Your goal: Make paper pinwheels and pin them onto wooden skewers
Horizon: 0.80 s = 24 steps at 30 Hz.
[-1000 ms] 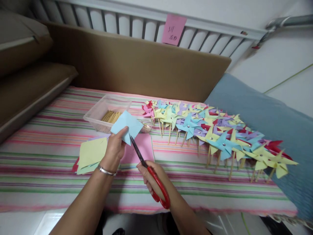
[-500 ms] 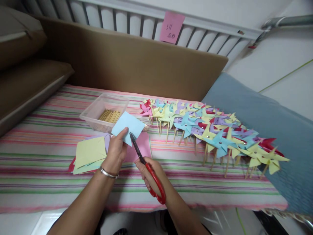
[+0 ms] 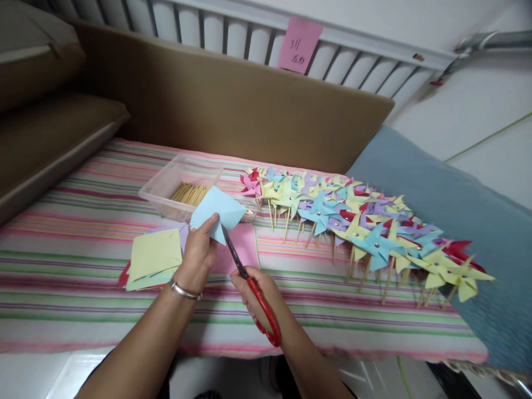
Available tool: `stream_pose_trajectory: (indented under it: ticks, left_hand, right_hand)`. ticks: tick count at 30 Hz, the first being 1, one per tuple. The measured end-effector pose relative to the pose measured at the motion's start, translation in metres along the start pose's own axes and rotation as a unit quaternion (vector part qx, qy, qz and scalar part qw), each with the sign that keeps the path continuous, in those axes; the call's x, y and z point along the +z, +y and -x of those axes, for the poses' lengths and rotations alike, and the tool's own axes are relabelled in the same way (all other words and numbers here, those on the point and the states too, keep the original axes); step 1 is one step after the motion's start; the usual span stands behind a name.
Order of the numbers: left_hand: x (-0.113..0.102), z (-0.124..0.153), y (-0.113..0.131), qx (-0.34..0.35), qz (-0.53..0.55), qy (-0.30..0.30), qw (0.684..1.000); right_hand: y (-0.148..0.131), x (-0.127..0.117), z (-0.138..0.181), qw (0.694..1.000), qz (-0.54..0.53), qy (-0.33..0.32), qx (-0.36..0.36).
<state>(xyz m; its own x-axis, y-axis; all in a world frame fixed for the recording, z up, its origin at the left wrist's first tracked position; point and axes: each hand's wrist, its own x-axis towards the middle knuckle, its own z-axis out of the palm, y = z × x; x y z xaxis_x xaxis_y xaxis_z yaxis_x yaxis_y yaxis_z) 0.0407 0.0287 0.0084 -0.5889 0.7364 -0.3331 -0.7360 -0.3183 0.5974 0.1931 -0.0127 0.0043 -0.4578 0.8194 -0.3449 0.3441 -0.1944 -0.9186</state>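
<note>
1. Carefully noted: my left hand (image 3: 198, 252) pinched the blue paper square (image 3: 218, 211) by its near corner, raised above the striped cloth (image 3: 83, 255).
2. My right hand (image 3: 260, 293) gripped the red scissors (image 3: 253, 291), blades at the square's lower edge.
3. Best kept the paper taut and the cuts short toward the centre.

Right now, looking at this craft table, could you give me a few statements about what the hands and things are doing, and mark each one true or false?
1. The left hand holds a light blue paper square. True.
2. The right hand grips red-handled scissors. True.
3. The scissors' blades point away from the blue paper. False: their tips meet its lower edge.
4. The clear plastic tub holds marbles. False: it holds thin wooden sticks.
5. Finished paper pinwheels lie in a row to the right. True.
</note>
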Motion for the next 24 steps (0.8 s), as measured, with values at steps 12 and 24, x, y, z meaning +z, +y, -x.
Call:
stream_pose_trajectory:
  ticks: [12,24]
  left_hand:
    - [0.0043,0.0039,0.0004,-0.026,0.038,-0.001,0.999]
    - [0.0064,0.0051,0.0054,-0.071,0.039,0.000,0.997]
  right_hand:
    - [-0.0033,0.0018,-0.0014,1.000,0.009,0.011,-0.028]
    - [0.0062,-0.0045,-0.0083,0.997,0.064,0.022,-0.044]
